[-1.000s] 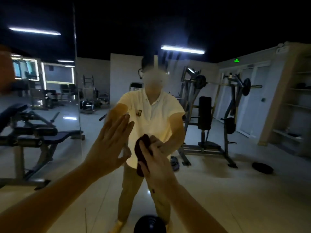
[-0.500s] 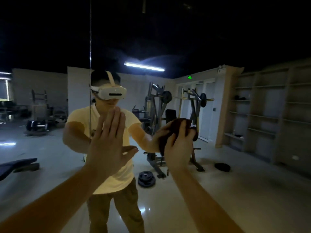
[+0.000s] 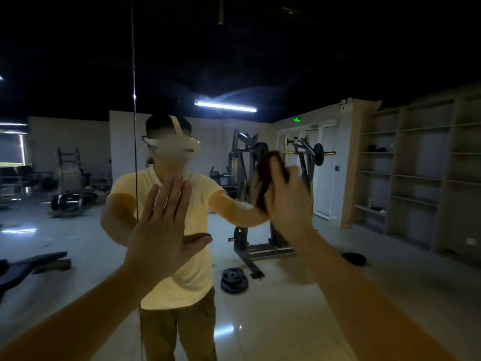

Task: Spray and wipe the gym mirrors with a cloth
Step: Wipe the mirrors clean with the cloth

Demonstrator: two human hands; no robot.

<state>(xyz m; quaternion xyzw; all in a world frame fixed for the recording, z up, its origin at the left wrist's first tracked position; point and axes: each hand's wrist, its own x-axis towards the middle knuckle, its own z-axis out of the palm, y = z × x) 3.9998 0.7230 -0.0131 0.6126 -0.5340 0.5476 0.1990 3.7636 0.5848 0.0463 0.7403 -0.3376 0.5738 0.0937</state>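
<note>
The glossy tiled floor carries a stack of weight plates, a lone plate and a weight machine.

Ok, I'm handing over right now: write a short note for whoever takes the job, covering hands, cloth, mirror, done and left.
Left hand: open, fingers straight, palm flat at the mirror beside its vertical seam.
Right hand: holds the dark cloth against the glass near head height, right of the seam; motion-blurred.
Done: wiping is under way; how much glass is clean cannot be told. No spray bottle in view.
Left: wipe the rest of this panel, then the one left of the seam.
</note>
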